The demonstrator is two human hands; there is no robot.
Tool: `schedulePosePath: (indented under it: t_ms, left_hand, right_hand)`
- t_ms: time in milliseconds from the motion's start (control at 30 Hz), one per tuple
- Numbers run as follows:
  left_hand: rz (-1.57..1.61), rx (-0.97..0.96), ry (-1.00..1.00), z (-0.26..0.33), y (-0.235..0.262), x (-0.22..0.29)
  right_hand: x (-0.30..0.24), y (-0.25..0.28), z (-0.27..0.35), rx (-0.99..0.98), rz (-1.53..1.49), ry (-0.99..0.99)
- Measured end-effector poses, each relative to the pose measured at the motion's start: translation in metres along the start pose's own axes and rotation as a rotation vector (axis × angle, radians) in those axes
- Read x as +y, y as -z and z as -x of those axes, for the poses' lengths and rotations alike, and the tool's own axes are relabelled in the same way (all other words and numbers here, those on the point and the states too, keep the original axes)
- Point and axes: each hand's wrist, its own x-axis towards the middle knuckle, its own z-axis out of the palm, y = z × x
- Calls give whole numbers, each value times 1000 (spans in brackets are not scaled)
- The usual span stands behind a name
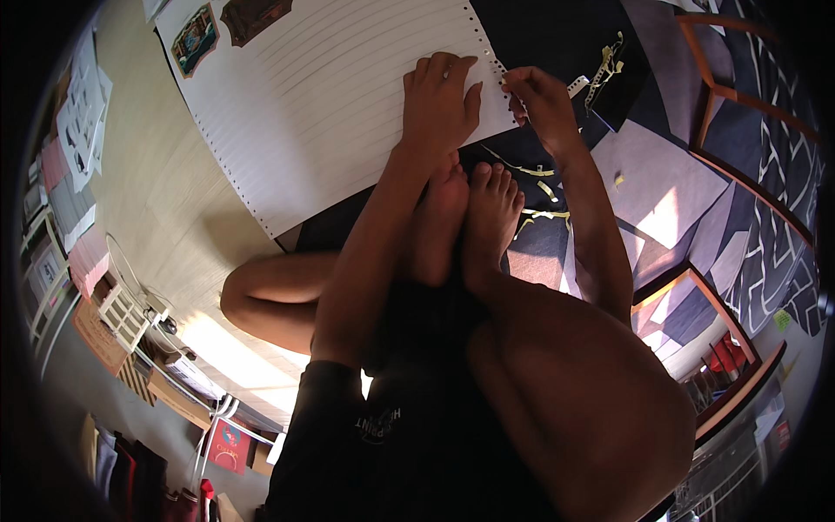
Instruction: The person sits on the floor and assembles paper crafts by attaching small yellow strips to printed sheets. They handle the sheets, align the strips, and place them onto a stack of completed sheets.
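Observation:
A large white lined sheet (322, 104) with rows of punched holes along two edges lies in front of me. My left hand (437, 103) rests on it near the right edge, fingers spread and slightly bent. At that edge my right hand (544, 103) has thumb and forefinger pinched together on the punched edge strip (497, 70). Just right of this hand, a short white punched strip (577, 85) is visible. Beyond it lies a tangle of torn yellowish strips (604, 71) on a dark surface.
Two dark ornate cutouts or stickers (195, 41) lie at the sheet's far left. More yellowish scraps (545, 190) lie beside my bare feet (493, 204). A patchwork-patterned mat (657, 165) and wooden-framed furniture (757, 165) are on the right. Shelving and papers (83, 130) line the left.

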Motion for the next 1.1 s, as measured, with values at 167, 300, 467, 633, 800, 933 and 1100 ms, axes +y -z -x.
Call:
schedulePosePath:
  t_ms: [167, 300, 467, 633, 800, 933, 1100]
  left_hand:
    - [-147, -62, -43, -8, -10, -8]
    - [-189, -78, -84, -6, -11, -8]
    - [-239, -54, -125, -5, -14, -8]
    - [-290, -59, -148, -5, -15, -7]
    - [-385, -83, -150, -5, -16, -2]
    - [-374, -101, -165, -6, -14, -7]
    - [-283, -79, -168, -5, -13, -12]
  right_hand:
    - [-5, -4, -9, -5, -36, -45]
    - [-3, -7, -9, 34, -27, -48]
    - [-5, -9, -10, 50, -40, -38]
    - [-4, -8, -12, 47, 10, -54]
    - [6, -6, -15, 93, 467, 288]
    - [15, -7, -9, 99, 595, 603]
    - [9, 5, -9, 33, 468, 311]
